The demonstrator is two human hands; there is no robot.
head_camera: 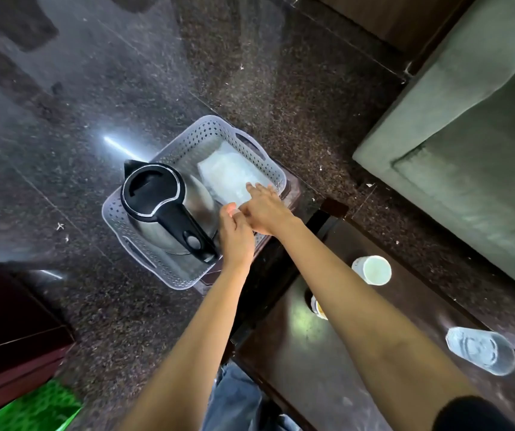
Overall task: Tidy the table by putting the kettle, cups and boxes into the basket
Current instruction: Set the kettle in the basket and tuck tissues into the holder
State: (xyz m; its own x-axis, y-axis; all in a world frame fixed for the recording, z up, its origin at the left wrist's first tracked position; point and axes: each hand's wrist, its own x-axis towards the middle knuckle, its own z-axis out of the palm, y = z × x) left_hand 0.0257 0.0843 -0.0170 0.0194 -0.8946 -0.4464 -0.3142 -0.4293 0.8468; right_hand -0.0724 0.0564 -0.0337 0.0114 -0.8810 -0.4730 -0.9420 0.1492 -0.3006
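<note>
Surroundings: green sofa (pixel 467 150) beside the dark table (pixel 296 353); speckled stone floor (pixel 94 88) all round; the right forearm hides most of a third vessel (pixel 318 307) on the table.
Count: one kettle (pixel 162 206), one pale box (pixel 228 175), one basket (pixel 187 141), one white cup (pixel 372 270), one clear glass (pixel 480 349).
Kettle: upright inside the basket, handle toward the person.
Box: flat in the basket, just beside the kettle.
Cup and glass: on the table, well apart.
Right hand (pixel 265 213): fingers straight, resting flat on the box.
Left hand (pixel 237 234): between the kettle handle and the right hand; fingers hidden, so its grip cannot be told.
</note>
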